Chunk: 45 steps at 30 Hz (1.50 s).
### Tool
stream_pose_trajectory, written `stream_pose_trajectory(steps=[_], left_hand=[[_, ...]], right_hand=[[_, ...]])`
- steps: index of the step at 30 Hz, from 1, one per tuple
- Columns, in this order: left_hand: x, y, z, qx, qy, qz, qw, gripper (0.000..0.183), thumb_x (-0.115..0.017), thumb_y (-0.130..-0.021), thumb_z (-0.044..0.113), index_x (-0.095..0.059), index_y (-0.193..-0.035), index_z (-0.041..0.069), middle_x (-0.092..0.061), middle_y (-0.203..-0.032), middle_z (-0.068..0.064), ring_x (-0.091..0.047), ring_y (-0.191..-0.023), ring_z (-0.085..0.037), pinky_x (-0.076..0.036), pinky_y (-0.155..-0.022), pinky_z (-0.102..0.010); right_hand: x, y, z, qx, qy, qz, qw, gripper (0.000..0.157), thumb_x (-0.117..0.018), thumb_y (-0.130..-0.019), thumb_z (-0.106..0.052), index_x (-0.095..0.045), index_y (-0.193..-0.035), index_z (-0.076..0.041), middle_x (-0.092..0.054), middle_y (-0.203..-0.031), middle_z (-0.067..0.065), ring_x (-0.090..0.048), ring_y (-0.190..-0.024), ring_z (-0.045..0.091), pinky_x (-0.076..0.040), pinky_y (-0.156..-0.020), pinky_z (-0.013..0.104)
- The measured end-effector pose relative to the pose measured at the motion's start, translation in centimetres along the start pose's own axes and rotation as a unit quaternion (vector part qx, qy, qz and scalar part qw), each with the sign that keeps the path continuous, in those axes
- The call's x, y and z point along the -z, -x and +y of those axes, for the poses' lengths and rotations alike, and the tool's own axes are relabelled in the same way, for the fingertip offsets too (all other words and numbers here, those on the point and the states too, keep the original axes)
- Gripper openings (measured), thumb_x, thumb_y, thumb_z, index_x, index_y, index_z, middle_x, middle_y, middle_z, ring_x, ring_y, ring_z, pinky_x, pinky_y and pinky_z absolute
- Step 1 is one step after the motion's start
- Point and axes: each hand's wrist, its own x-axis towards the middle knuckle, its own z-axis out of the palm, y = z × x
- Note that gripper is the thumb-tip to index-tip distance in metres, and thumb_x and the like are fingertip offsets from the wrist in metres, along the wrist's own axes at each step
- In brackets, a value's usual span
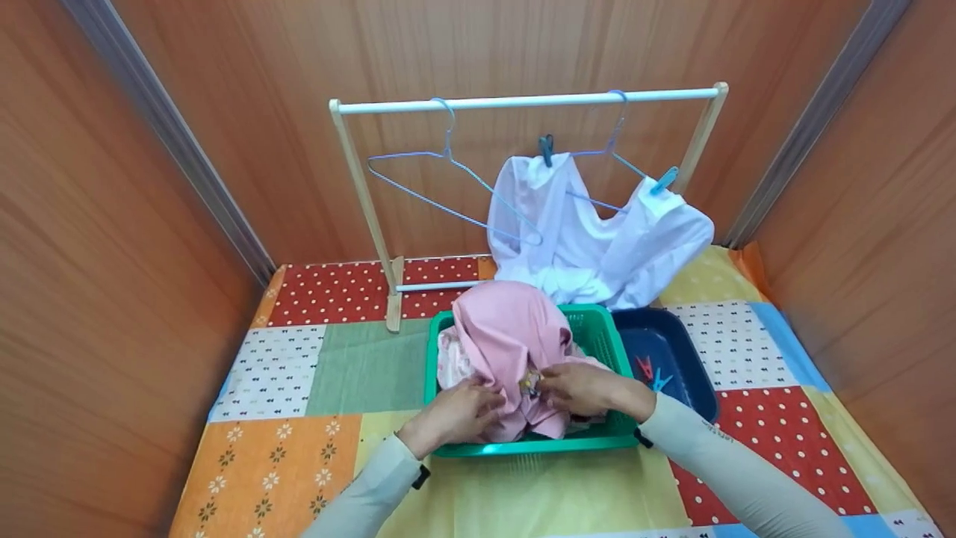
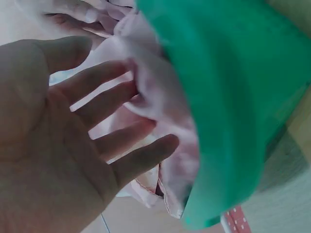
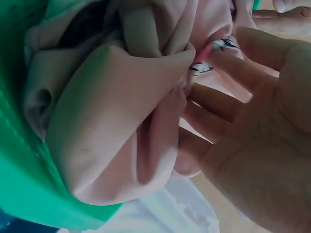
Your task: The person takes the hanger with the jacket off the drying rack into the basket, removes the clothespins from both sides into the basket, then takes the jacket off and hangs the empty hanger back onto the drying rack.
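Note:
A pink garment [image 1: 508,329] lies bunched in a green basket [image 1: 611,351] in the head view, over a white patterned cloth [image 1: 452,360]. My left hand [image 1: 461,412] touches its near left part; in the left wrist view the fingers [image 2: 114,104] are spread and loosely bent against the fabric. The right hand [image 1: 586,388] is on the garment's right side, beside a small printed patch [image 1: 531,382]. In the right wrist view its fingers [image 3: 218,99] reach into the pink folds with the thumb apart, and the fingertips are partly hidden by cloth.
Behind the basket stands a rack with a white bar [image 1: 523,101]. An unloaded hanger [image 1: 448,157] hangs left; a white garment [image 1: 597,239] hangs right, held by a dark clothespin [image 1: 547,149] and a blue clothespin [image 1: 664,181]. A navy tray [image 1: 691,373] holds clothespins.

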Motion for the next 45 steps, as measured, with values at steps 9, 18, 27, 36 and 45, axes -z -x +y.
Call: stream_pose_trajectory(steps=[9, 18, 27, 36, 45], left_hand=[[0.2, 0.5, 0.5, -0.009, 0.015, -0.015, 0.9997, 0.027, -0.059, -0.105, 0.028, -0.073, -0.125, 0.015, -0.073, -0.115, 0.001, -0.066, -0.105, -0.019, -0.055, -0.092, -0.04], [4.2, 0.8, -0.2, 0.027, 0.083, 0.042, 0.9953, 0.03, -0.064, -0.103, 0.02, -0.069, -0.129, 0.007, -0.073, -0.113, -0.007, -0.068, -0.092, -0.019, -0.059, -0.083, -0.039], [7.9, -1.2, -2.3, 0.032, 0.098, 0.168, 0.9804, 0.036, -0.071, -0.098, 0.013, -0.066, -0.131, 0.001, -0.063, -0.134, -0.016, -0.062, -0.12, -0.033, -0.054, -0.097, -0.049], [10.2, -4.4, -5.5, 0.103, 0.143, 0.165, 0.9704, 0.053, -0.071, -0.098, 0.024, -0.055, -0.146, 0.007, -0.053, -0.15, -0.016, -0.048, -0.14, -0.035, -0.039, -0.113, -0.057], [9.5, -7.1, -8.5, 0.184, 0.182, 0.071, 0.9633, 0.073, -0.067, -0.097, 0.043, -0.041, -0.158, 0.013, -0.042, -0.159, -0.017, -0.041, -0.144, -0.038, -0.035, -0.114, -0.061]], right_hand=[[0.7, 0.5, -0.8, -0.025, -0.011, -0.05, 0.998, 0.038, -0.059, -0.105, -0.019, -0.061, -0.141, -0.009, -0.056, -0.147, 0.014, -0.054, -0.133, 0.031, -0.044, -0.11, 0.047], [4.5, 1.2, -0.3, -0.051, -0.081, -0.005, 0.995, 0.041, -0.062, -0.103, -0.018, -0.059, -0.142, -0.004, -0.064, -0.135, 0.016, -0.058, -0.127, 0.035, -0.046, -0.106, 0.052], [7.2, 0.0, 1.2, -0.059, -0.117, 0.131, 0.983, 0.037, -0.064, -0.102, -0.015, -0.062, -0.135, 0.001, -0.068, -0.124, 0.019, -0.069, -0.099, 0.03, -0.054, -0.091, 0.051], [7.9, -4.7, 3.9, -0.101, -0.128, 0.182, 0.97, 0.039, -0.066, -0.101, -0.014, -0.061, -0.137, -0.002, -0.063, -0.136, 0.018, -0.057, -0.127, 0.038, -0.045, -0.106, 0.054], [7.5, -8.5, 5.7, -0.147, -0.147, 0.108, 0.972, 0.063, -0.071, -0.097, -0.025, -0.048, -0.152, -0.006, -0.046, -0.154, 0.022, -0.042, -0.141, 0.041, -0.033, -0.117, 0.053]])
